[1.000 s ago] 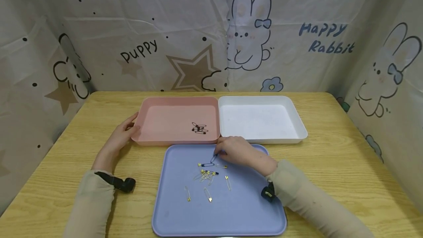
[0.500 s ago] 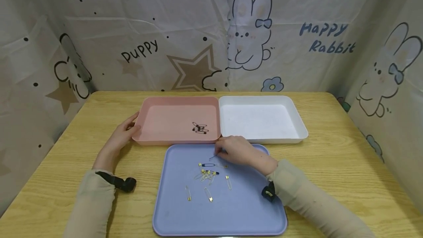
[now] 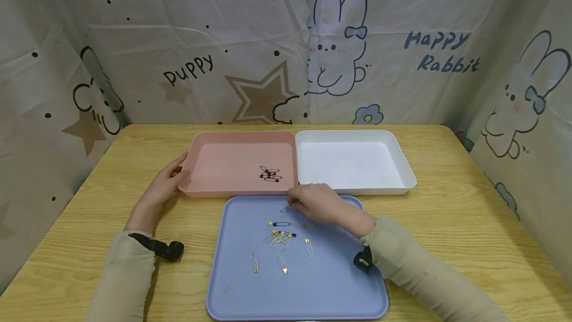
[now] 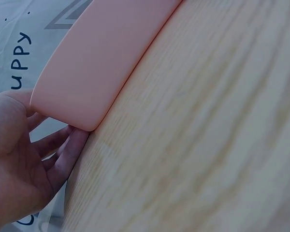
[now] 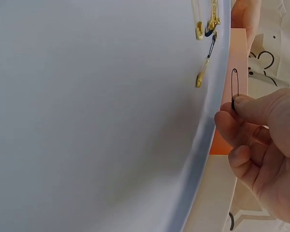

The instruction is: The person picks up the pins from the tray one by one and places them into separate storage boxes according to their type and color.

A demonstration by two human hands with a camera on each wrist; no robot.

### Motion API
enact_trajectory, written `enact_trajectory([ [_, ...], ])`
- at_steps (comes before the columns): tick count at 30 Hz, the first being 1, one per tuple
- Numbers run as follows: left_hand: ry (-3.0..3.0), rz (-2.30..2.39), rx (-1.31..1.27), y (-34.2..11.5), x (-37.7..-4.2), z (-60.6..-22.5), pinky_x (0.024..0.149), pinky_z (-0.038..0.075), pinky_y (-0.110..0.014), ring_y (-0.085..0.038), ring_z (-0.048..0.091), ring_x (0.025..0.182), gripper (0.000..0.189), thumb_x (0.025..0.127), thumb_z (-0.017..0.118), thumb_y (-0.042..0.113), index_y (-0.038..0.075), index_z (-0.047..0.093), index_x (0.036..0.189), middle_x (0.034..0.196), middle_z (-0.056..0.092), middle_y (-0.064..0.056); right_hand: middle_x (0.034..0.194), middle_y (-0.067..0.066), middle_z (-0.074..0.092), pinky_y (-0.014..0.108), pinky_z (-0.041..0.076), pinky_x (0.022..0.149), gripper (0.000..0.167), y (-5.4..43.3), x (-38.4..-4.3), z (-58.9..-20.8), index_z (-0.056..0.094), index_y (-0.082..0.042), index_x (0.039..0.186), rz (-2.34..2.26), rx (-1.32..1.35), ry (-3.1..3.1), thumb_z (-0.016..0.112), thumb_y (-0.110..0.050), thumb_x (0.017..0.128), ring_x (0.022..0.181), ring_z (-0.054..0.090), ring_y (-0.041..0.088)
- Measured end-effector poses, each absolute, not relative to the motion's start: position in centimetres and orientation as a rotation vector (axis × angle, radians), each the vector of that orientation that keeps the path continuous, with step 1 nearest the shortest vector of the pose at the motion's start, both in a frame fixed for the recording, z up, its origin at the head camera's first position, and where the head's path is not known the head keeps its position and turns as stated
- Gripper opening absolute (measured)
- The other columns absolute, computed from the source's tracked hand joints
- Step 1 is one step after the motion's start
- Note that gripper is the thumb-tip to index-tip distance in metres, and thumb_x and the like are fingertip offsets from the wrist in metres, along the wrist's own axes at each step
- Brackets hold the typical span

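With my right hand I am pinching one dark safety pin by its capped head, the thumb pressing from one side and a fingertip from the other. The pin's long axis is running out of the pinch toward my left, coil end foremost, and the pin is hanging over the far part of the blue tray. What matters most for a next move, I judge, is that the pink tray is lying just beyond the pin, away from me and to the left, with my right hand much the nearer one to that inner corner. My left hand is resting against the pink tray's outer end, fingers fairly straight along the wall, with no pin showing in it. The pin in my pinch is looking like thin bent wire, a narrow loop. Inside the pink tray, dark pins are lying in a small tangle; on the blue one, gold pins are glinting in a loose cluster, some strays apart. Beside the pink tray a smooth, round-cornered white tray is standing, and wood grain is streaking the table around everything.
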State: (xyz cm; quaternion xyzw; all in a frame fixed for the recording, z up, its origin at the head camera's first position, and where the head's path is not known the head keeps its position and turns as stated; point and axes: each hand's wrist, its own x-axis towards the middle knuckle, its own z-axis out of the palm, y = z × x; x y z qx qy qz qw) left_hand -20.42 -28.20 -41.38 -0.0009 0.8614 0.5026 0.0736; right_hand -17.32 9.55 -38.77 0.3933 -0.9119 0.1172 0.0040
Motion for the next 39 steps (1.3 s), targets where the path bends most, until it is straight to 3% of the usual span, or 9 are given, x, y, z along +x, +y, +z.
enact_trajectory([
  [13, 2.581, 1.498, -0.026, -28.2, -20.4, -41.3, 0.075, 0.038, -0.018, -0.025, 0.040, 0.102, 0.058, 0.096, 0.041, 0.033, 0.022, 0.014, 0.147, 0.130, 0.032, -0.023, 0.088, -0.006, 0.063, 0.022, 0.048, 0.066, 0.005, 8.3, -17.6, -37.4, 0.061, -0.016, 0.091, 0.392, 1.230, -2.836, 0.058, -0.015, 0.089, 0.076, 0.059, 0.006],
  [39, 2.594, 1.506, -0.018, -28.3, -20.4, -41.6, 0.073, 0.038, -0.018, -0.023, 0.041, 0.099, 0.059, 0.096, 0.042, 0.033, 0.021, 0.015, 0.146, 0.128, 0.034, -0.022, 0.090, -0.004, 0.065, 0.027, 0.048, 0.067, 0.006, 6.3, -20.8, -36.5, 0.063, -0.015, 0.092, 0.528, 1.108, -2.813, 0.058, -0.014, 0.089, 0.078, 0.059, 0.008],
])
